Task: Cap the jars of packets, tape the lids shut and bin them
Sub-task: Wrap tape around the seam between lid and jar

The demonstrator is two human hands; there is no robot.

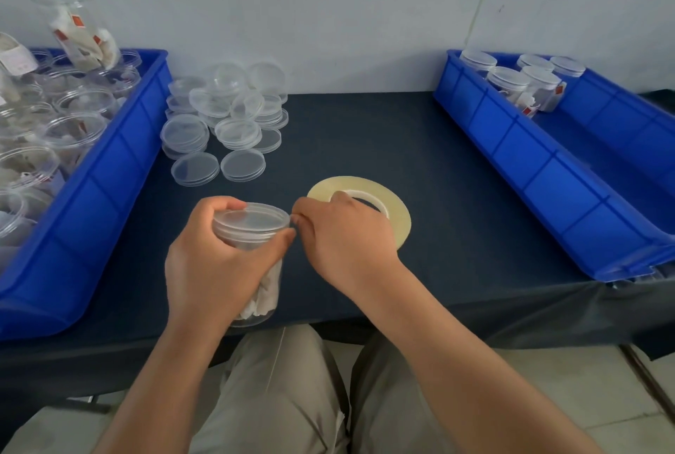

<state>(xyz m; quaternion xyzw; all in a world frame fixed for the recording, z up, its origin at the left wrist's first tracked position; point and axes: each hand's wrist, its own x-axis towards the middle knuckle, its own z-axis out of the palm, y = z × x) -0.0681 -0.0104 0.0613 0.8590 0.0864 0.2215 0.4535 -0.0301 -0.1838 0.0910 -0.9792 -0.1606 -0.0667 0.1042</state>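
Head view, nearest first: the left hand (215, 263) has its grip wrapped round a clear jar (268, 294) of white packets, held over the bench (420, 147) at its near edge, thumb and fingers curled about the neck just under the lid (252, 220). The lid sits square on the mouth, so I judge the capping of this one done and the taping in hand. At 3 o'clock of the lid the right hand (347, 234) has its grip clenched to a pinch, fingertips (297, 214) against the lid's rim; I take it to be holding a tape end, though clear tape does not show there. Just behind that hand, at 2 o'clock of the jar, the tape roll (400, 221) lies flat on the bench. Farther off at 12 o'clock lies a heap of loose lids (226, 117). At 10 o'clock the left bin (120, 168) is crowded with uncapped jars (80, 125), so most of the work is left. At 2 o'clock the right bin (511, 147) holds only a handful of capped jars (507, 79) at its far end.
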